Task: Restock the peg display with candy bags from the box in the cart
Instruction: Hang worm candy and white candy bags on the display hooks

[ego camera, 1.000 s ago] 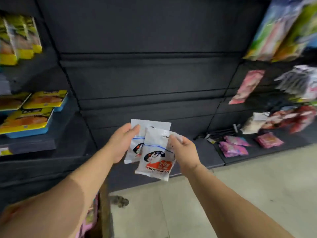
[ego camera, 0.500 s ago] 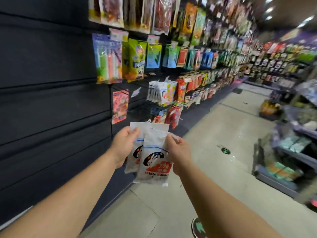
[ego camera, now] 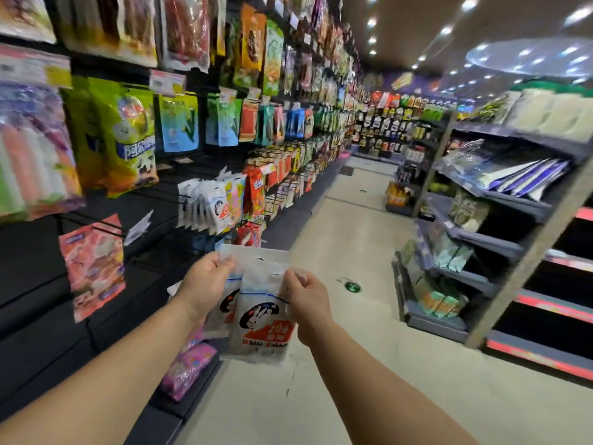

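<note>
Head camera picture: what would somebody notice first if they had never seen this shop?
First, the two white candy bags with a rabbit picture, held up in the middle by the left hand and the right hand. Next, the wall of colourful snack bags on pegs along the left, with matching white bags hanging just above the hands.

Shop aisle: peg wall (ego camera: 167,200) hung with snack bags (ego camera: 128,136), stocked shelving (ego camera: 481,200) opposite.

left forearm (ego camera: 106,374): bare, sleeveless | right forearm (ego camera: 369,374): bare | wrists: seemingly unadorned, slightly blurred
</note>
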A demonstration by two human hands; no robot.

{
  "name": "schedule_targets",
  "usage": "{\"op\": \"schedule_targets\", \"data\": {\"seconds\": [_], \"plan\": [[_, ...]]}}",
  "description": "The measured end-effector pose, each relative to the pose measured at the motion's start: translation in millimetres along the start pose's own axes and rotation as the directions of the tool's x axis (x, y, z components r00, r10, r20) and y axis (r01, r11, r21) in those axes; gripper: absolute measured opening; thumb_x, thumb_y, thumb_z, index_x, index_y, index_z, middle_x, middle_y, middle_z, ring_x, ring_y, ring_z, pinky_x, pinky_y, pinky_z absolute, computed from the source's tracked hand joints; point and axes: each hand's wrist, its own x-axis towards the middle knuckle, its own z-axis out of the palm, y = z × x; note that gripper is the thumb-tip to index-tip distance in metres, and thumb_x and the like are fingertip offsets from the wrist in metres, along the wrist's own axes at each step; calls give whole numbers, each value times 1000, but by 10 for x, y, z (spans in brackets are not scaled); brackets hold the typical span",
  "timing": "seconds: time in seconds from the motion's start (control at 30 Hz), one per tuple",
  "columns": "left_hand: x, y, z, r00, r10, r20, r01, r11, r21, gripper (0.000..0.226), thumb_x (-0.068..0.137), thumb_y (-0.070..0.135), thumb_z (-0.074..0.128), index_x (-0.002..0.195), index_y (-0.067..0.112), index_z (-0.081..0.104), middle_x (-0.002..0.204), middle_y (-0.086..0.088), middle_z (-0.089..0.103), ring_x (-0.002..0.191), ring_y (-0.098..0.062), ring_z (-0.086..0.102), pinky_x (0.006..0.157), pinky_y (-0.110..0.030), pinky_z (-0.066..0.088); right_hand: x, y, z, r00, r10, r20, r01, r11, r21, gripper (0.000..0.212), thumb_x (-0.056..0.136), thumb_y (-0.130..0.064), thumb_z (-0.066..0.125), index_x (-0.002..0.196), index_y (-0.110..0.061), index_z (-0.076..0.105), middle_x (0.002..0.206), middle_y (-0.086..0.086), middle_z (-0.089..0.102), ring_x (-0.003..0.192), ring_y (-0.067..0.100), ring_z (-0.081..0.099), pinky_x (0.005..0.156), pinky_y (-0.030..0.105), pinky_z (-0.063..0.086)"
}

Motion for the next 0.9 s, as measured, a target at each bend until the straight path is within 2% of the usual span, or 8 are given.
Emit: {"op": "schedule_targets", "data": {"seconds": [0.1, 0.2, 0.33, 0.47, 0.6, 0.7, 0.77, 0.9], "plan": [[427, -98, 171, 999, -12, 51, 10, 999, 38, 41, 88, 50, 59, 93, 10, 63, 102, -27, 67, 94, -43, 64, 88, -60, 51, 344, 42, -67, 994, -33, -102, 27, 998, -64, 22, 93, -21, 56, 73, -18, 64, 76, -2, 64, 74, 15, 57, 75, 37, 56], [703, -132, 367, 993, -24, 112, 26, 1000, -12, 20, 104, 25, 52, 91, 13, 63, 89, -11, 69, 84, -26, 62, 74, -38, 50, 700, 64, -131, 985, -53, -163, 33, 992, -123, 17, 95, -25, 57, 81, -23, 66, 85, -4, 71, 85, 17, 65, 91, 43, 55], [1126, -250, 495, 992, -47, 115, 50, 999, -20, 20, 105, 19, 49, 94, 12, 65, 86, -6, 71, 76, -20, 65, 66, -30, 51, 1202, 139, -93, 984, -37, -175, 9, 988, -155, 15, 96, -28, 55, 94, -21, 68, 93, -2, 72, 93, 22, 67, 92, 46, 55], [1577, -435, 493, 993, -107, 42, 107, 994, -16, 23, 103, 27, 52, 93, 10, 64, 86, -12, 67, 76, -25, 59, 71, -37, 47, 1725, 289, 28, 998, 7, -61, -17, 986, -165, 30, 93, -30, 50, 95, -4, 66, 80, 1, 64, 74, 18, 57, 75, 40, 55], [2093, -581, 604, 990, -128, -59, 127, 992, -16, 23, 105, 26, 50, 93, 12, 64, 83, -10, 68, 77, -28, 61, 67, -36, 51, 2407, 377, 100, 997, -5, 79, 22, 976, -215, 34, 87, -31, 46, 85, 1, 57, 71, 0, 52, 69, 17, 48, 65, 34, 42], [2453, -688, 719, 974, -160, -161, 153, 987, -51, 24, 104, 25, 51, 96, 10, 67, 104, -22, 71, 98, -37, 66, 94, -57, 51, 2953, 385, 70, 986, 23, 164, 17, 971, -238, 36, 85, -32, 51, 90, 1, 63, 73, 3, 59, 70, 18, 53, 66, 34, 48], [2662, -708, 788, 960, -176, -218, 162, 984, -80, 22, 104, 24, 52, 96, 13, 68, 105, -17, 73, 104, -38, 66, 99, -58, 50, 3275, 341, 34, 974, 22, 223, 44, 957, -286, 34, 86, -33, 53, 91, -2, 65, 77, 14, 66, 71, 18, 59, 69, 35, 53], [2963, -655, 901, 909, -202, -365, 159, 977, -144, 19, 103, 24, 53, 93, 16, 67, 97, -12, 74, 99, -35, 69, 87, -50, 56, 3859, 242, 110, 927, -29, 375, 153, 939, -307, 36, 88, -31, 52, 88, 5, 58, 69, 14, 54, 70, 18, 52, 66, 43, 53]]}}
